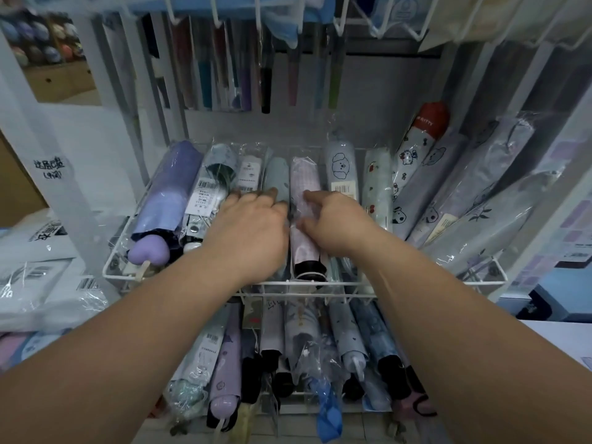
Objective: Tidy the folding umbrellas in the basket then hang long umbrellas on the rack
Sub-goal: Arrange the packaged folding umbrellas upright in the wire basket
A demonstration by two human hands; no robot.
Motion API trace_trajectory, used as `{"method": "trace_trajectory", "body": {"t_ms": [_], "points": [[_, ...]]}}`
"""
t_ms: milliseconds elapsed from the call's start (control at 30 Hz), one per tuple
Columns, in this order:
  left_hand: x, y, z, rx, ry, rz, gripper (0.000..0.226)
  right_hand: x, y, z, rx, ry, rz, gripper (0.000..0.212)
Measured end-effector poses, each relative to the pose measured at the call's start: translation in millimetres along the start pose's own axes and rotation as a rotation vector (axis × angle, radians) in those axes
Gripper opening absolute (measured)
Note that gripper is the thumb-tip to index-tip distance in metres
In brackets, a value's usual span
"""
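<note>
Far left in the white wire basket [448,282]: purple folding umbrella [166,193], heart-shaped handle toward the front rim. Just beside it, a plastic-wrapped grey-blue umbrella [213,174] bearing a barcode label. Next, left hand [253,225], palm down, fingers stretched forward and laid flat over the pale green umbrella [278,171], gripping nothing. Touching that one on its right, pink checked umbrella [304,177], black handle end at the front rim, grasped by the right hand [333,222] with thumb and fingers curled round its wrapped middle. Further right, side by side: puppy-print umbrella [341,165], cherry-print umbrella [378,187], then a cat-print umbrella [416,152] with a red cap, propped against longer wrapped ones. Behind the basket, long umbrellas [266,84] hanging in a row. Below the basket, a second row of folding umbrellas [349,331].
</note>
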State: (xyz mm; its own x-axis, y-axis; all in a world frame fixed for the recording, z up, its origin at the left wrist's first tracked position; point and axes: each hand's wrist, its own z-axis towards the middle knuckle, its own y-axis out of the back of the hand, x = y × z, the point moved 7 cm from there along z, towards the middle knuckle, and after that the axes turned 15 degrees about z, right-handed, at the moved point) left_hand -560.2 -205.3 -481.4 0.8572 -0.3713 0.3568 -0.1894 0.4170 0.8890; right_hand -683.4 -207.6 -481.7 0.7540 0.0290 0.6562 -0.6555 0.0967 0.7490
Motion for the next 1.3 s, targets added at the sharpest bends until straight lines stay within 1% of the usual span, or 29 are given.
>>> {"method": "trace_trajectory", "body": {"t_ms": [100, 233, 333, 367, 400, 467, 500, 567, 600, 700, 800, 867, 1000, 1100, 1167, 1200, 1300], "points": [[-1, -4, -3, -0.044, 0.03, 0.006, 0.042, 4, -4, 6, -0.046, 0.026, -0.026, 0.052], [-1, -1, 1, -0.052, 0.024, 0.002, 0.037, 2, -5, 3, -0.011, 0.045, -0.064, 0.059], [0, -1, 3, -0.021, 0.013, -0.006, 0.037, -2, 2, -4, 0.027, 0.066, -0.09, 0.053], [0, -1, 3, -0.009, 0.011, -0.01, 0.038, -2, 7, -7, 0.007, 0.076, -0.085, 0.049], [0, 1, 2, -0.001, 0.012, -0.014, 0.039, -4, 16, -9, -0.046, 0.092, -0.074, 0.044], [-2, 9, 2, -0.012, 0.02, -0.039, 0.043, -9, 38, -17, -0.232, 0.132, -0.069, 0.035], [-4, 14, 2, -0.027, 0.023, -0.066, 0.044, -13, 49, -20, -0.327, 0.139, -0.095, 0.034], [-13, 23, 4, -0.05, 0.002, -0.146, 0.045, -26, 68, -26, -0.447, 0.097, -0.16, 0.041], [-19, 27, 7, -0.051, -0.015, -0.194, 0.046, -34, 74, -28, -0.456, 0.049, -0.173, 0.048], [-38, 35, 18, -0.041, -0.045, -0.323, 0.051, -54, 78, -28, -0.353, -0.083, -0.192, 0.066], [-51, 31, 35, -0.015, -0.066, -0.38, 0.051, -69, 69, -24, -0.225, -0.136, -0.23, 0.078], [-55, 23, 46, 0.031, -0.065, -0.392, 0.055, -77, 67, -22, -0.222, -0.159, -0.188, 0.086], [-67, 9, 65, 0.148, -0.079, -0.308, 0.066, -85, 70, -20, -0.245, -0.166, -0.068, 0.099], [-70, 5, 82, 0.222, -0.041, -0.234, 0.066, -85, 61, -18, -0.209, -0.153, -0.103, 0.115], [-74, 4, 90, 0.254, -0.01, -0.25, 0.063, -87, 52, -17, -0.175, -0.163, -0.128, 0.126], [-76, 4, 93, 0.265, 0.006, -0.269, 0.062, -89, 51, -17, -0.176, -0.165, -0.133, 0.126], [-79, 4, 92, 0.263, 0.029, -0.32, 0.062, -90, 55, -17, -0.232, -0.158, -0.095, 0.116]]}}
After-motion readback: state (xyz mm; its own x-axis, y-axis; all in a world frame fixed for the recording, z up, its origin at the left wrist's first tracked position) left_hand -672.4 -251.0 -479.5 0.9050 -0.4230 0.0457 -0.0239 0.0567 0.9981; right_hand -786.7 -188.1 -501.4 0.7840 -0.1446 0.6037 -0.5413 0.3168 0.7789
